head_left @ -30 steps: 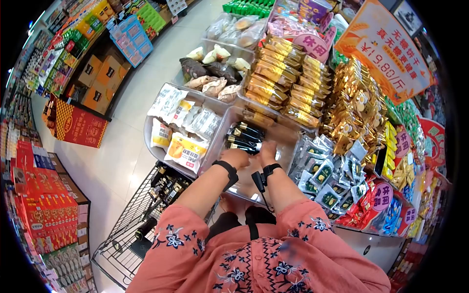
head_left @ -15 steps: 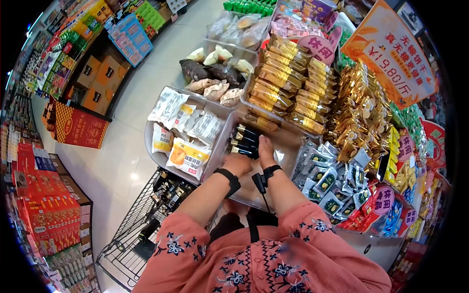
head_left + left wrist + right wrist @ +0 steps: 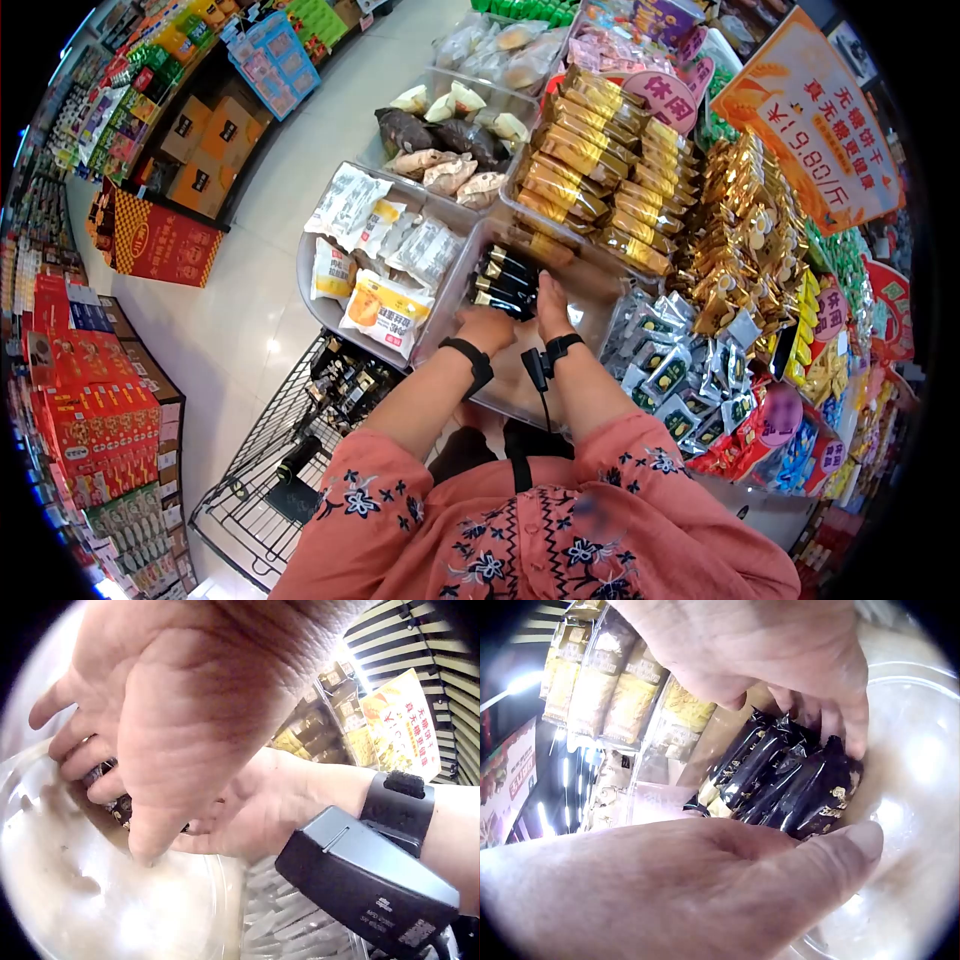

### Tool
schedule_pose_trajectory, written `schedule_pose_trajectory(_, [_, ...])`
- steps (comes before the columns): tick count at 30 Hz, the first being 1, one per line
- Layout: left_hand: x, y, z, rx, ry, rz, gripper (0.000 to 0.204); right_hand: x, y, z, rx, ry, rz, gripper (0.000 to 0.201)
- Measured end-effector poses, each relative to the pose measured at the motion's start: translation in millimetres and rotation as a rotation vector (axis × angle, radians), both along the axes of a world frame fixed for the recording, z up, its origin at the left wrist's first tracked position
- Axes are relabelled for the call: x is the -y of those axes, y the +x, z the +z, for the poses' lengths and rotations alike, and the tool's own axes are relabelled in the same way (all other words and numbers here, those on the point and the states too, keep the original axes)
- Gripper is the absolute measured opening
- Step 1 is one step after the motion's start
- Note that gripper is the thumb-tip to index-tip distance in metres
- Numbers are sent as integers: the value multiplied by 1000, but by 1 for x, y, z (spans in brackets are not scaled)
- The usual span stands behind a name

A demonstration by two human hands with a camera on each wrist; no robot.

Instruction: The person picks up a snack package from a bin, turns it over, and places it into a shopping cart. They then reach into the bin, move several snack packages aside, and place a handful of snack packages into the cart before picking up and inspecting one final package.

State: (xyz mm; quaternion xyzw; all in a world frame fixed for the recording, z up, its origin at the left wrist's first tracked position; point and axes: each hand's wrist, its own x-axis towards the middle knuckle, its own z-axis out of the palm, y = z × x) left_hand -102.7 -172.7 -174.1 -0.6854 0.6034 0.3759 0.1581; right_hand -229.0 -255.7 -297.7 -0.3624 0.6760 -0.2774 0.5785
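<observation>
Several black-wrapped snack packets (image 3: 503,282) lie side by side in a clear plastic bin (image 3: 590,305). My left hand (image 3: 487,330) is at their near left end; in the right wrist view its fingers (image 3: 853,724) bend down over the packet ends. Dark wrapping shows between that hand's fingers and thumb in the left wrist view. Along the packets' right ends stands my right hand (image 3: 552,306), its fingers fairly straight and its palm turned towards them. Its thumb (image 3: 859,847) extends beside the row in the right wrist view. Gold print marks the black wrappers.
White and yellow packaged cakes (image 3: 385,312) fill the bin on the left. Gold-wrapped snacks (image 3: 575,150) are stacked behind, silver packets (image 3: 670,365) lie to the right. A wire shopping cart (image 3: 250,480) with dark packets stands at the lower left. An orange price sign (image 3: 815,120) rises at the right.
The right hand has moved from over the packets' near right end to upright against their right side. The left hand shifted slightly down and left. The packets lie in a more even row.
</observation>
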Motion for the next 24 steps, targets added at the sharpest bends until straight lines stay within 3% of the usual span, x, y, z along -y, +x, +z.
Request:
schedule_pose_trajectory(2, [-2, -2, -30, -14, 17, -32, 42, -1, -5, -20, 34, -113, 33, 51])
schedule_pose_trajectory(7, [-1, 2, -46, -46, 78, 11, 48, 1, -8, -18, -102, -165, 98, 57])
schedule_pose_trajectory(10, [0, 2, -25, -40, 148, 2, 50, -3, -6, -3, -116, -110, 74, 58])
schedule_pose_trajectory(13, [0, 3, -32, -38, 170, 21, 51, -6, -8, -7, -159, -85, 55, 58])
schedule_pose_trajectory(16, [-3, 4, -36, -65, 103, 71, 50, -8, -10, -15, 103, -22, -7, 48])
schedule_pose_trajectory(17, [-6, 3, -36, -65, 84, 93, 50, -9, -17, -17, 86, 76, 47, 48])
schedule_pose_trajectory(18, [-10, 2, -18, -74, 24, 137, 49, -12, -20, -2, 68, 173, 107, 50])
schedule_pose_trajectory(20, [-7, 1, -24, -64, -54, 135, 48, -26, -11, 53, 203, 221, 65, 51])
schedule_pose_trajectory(22, [-6, 1, -15, -39, -91, 134, 47, -30, -5, 57, 261, 267, 24, 51])
schedule_pose_trajectory(24, [-5, 2, -20, -1, -103, 149, 47, -28, -5, 54, 256, 276, 104, 51])
